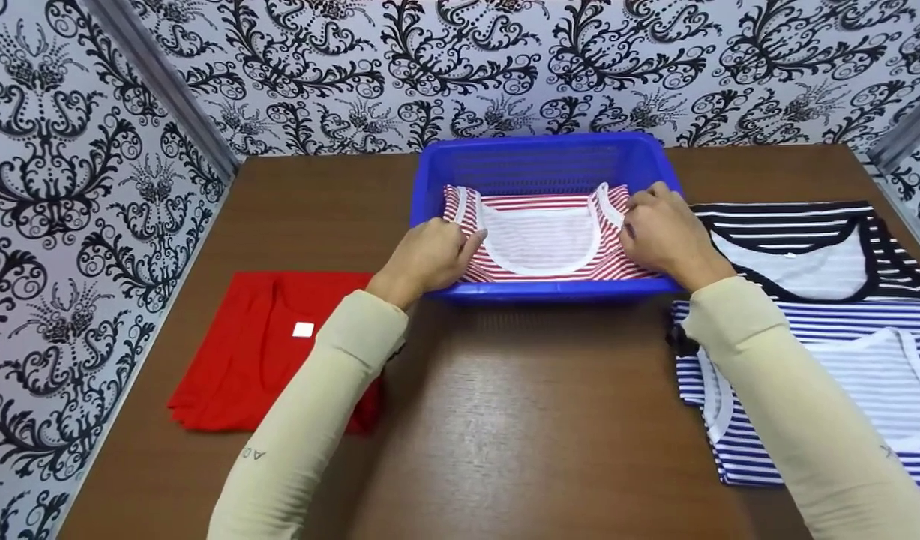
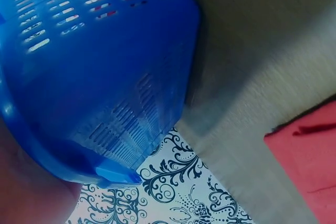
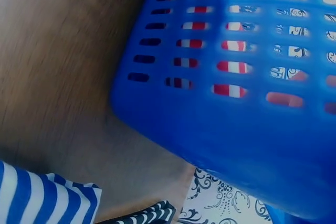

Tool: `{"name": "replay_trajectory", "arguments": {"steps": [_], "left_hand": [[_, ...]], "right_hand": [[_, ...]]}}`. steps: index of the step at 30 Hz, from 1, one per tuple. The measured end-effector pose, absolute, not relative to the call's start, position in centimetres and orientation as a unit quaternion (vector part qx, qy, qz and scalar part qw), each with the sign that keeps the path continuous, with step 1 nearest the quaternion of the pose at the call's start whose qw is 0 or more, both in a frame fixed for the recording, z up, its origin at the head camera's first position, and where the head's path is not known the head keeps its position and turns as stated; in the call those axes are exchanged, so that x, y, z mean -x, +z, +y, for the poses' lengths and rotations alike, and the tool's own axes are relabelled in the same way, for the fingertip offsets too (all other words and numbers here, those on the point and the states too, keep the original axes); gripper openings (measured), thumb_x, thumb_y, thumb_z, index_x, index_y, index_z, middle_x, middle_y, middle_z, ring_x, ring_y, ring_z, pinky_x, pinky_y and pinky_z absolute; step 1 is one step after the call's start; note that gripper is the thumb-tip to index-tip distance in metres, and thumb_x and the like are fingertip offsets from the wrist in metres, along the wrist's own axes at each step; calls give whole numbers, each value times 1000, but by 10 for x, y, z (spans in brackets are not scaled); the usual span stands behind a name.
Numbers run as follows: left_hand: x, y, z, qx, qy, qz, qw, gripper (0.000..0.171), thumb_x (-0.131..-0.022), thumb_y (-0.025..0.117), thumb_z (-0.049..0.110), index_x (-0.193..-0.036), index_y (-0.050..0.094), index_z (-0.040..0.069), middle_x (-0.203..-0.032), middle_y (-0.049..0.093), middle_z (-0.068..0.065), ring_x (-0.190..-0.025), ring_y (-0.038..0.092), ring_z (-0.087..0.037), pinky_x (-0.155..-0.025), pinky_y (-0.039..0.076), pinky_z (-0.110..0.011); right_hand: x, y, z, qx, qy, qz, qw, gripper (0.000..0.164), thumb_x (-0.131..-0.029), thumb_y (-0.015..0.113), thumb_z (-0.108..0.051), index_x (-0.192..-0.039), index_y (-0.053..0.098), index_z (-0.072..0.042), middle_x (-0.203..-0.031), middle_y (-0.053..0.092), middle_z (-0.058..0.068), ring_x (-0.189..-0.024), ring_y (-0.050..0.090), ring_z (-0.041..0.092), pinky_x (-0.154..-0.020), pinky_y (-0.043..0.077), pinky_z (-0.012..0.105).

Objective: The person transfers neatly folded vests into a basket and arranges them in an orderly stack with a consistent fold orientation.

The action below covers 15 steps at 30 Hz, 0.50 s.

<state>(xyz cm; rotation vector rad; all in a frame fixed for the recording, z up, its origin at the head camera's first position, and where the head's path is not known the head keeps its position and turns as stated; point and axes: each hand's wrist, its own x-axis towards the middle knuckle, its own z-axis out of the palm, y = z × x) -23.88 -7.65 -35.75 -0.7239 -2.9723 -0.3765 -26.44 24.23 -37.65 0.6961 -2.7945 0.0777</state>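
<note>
A folded red-and-white striped shirt with a wide white neckline lies inside the blue plastic basket. My left hand grips the shirt's left side, its wrist over the basket's front left corner. On the opposite side, my right hand holds the shirt's right side with curled fingers. The left wrist view has the slotted basket wall close up, with a blurred part of the hand at lower left. In the right wrist view, red and white stripes show through the basket's slots.
A folded red shirt with a small white label lies on the brown table at left. To the right are a black-and-white striped shirt and blue-and-white striped shirts. Patterned walls stand behind and at the left.
</note>
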Motion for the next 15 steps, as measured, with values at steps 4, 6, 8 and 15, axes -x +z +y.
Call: {"name": "replay_trajectory", "arguments": {"steps": [4,6,8,15], "left_hand": [[239,-359,-77,240,-120,-963,32,58,-100,34,38,-58,59,6,-70,64,-17,-74,65,-32,-71,51,-46],[239,-360,-77,242,-121,-962,34,58,-100,33,38,-57,57,7,-67,64,-16,-73,64,-32,-70,51,-46],[239,-362,-77,246,-125,-961,34,59,-100,32,39,-55,55,8,-66,63,-15,-72,64,-31,-70,51,-46],[240,-365,-79,245,-128,-960,34,58,-100,31,40,-54,51,11,-64,62,-13,-71,64,-31,-69,51,-46]], "right_hand": [[264,-377,242,-247,6,-958,147,27,-79,54,-13,-67,64,9,-91,63,19,-87,47,39,-73,39,50],[264,-377,242,-253,1,-955,152,25,-79,55,-13,-70,64,9,-90,62,20,-85,47,39,-71,39,50],[264,-377,242,-262,2,-954,144,21,-79,56,-12,-81,65,7,-95,62,21,-87,47,40,-72,39,51],[264,-372,244,-333,-32,-941,51,36,-85,54,-10,-121,61,-9,-131,55,11,-126,40,37,-102,27,57]]}}
